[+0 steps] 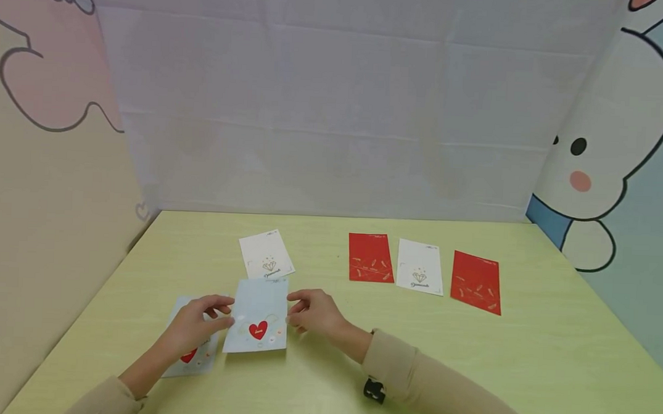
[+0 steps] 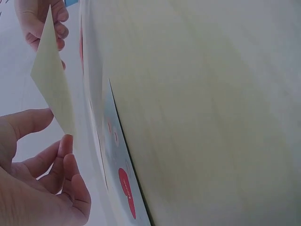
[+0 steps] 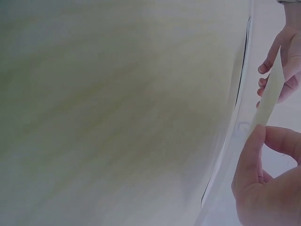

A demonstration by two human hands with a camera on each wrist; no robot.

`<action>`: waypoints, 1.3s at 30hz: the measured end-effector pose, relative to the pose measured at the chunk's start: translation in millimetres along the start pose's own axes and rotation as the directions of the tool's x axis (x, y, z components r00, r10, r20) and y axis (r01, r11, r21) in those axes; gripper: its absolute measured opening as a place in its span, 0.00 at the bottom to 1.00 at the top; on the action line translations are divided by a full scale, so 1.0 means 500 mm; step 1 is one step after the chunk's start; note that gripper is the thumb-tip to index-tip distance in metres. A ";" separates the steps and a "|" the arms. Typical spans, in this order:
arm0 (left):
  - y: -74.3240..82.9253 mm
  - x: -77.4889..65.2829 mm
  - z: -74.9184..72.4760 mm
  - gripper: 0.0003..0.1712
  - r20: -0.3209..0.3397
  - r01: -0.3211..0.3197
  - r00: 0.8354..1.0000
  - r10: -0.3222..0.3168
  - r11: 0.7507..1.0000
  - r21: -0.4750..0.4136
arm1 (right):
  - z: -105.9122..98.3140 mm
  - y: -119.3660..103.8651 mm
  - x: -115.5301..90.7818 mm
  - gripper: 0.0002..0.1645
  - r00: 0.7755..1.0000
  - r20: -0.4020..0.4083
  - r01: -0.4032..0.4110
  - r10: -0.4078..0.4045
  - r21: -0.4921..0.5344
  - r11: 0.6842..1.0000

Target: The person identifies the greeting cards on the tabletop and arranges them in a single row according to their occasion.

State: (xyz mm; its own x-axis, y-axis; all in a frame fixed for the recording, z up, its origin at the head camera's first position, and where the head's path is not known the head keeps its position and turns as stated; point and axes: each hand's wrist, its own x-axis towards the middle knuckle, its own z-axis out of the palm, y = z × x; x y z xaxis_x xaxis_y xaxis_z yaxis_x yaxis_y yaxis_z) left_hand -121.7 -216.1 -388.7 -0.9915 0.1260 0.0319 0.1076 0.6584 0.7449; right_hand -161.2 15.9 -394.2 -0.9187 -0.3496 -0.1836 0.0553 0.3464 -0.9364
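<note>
Between the two hands is a pale blue card (image 1: pixel 258 312) with a red heart near its lower edge, raised above the table with a shadow under it. My left hand (image 1: pixel 193 324) pinches its left edge between thumb and fingers. At the right edge, my right hand (image 1: pixel 318 314) pinches it the same way; the right wrist view shows thumb and finger (image 3: pixel 256 141) at the card's end. A second pale blue heart card (image 1: pixel 205 350) lies on the table, partly hidden under my left forearm and hand. Just behind the held card lies a white card (image 1: pixel 266 253) with a diamond print.
Toward the back right of the light yellow-green table (image 1: pixel 414 359) lie a red card (image 1: pixel 370 258), a white diamond card (image 1: pixel 420 266) and another red card (image 1: pixel 477 282), side by side. A white cloth (image 1: pixel 336 108) hangs behind the table's back edge.
</note>
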 end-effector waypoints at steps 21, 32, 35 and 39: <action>-0.023 0.005 0.003 0.23 0.122 0.028 0.992 -0.041 0.994 0.105 | 0.022 0.003 0.013 0.15 0.993 -0.002 -0.116 0.117 -0.109 0.987; -0.021 0.004 0.006 0.20 0.113 -0.001 0.993 -0.019 0.985 0.171 | 0.024 0.002 0.008 0.15 0.992 0.036 -0.115 0.120 -0.126 0.985; -0.022 0.005 0.008 0.20 0.100 -0.035 0.995 0.015 0.978 0.203 | 0.026 -0.001 0.004 0.16 0.992 0.048 -0.114 0.121 -0.127 0.985; -0.026 0.006 0.012 0.27 0.070 -0.074 0.996 0.053 0.939 0.336 | 0.027 -0.003 0.002 0.17 0.991 0.053 -0.112 0.120 -0.137 0.984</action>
State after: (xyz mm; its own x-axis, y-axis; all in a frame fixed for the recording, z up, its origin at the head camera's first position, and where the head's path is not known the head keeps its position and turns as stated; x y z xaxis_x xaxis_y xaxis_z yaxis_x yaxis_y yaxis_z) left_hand -125.7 -219.7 -402.1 -0.9768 0.2128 0.0243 0.1988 0.8585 0.4728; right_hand -156.9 3.1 -397.2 -0.8834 -0.3512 -0.3102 0.1038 0.4989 -0.8604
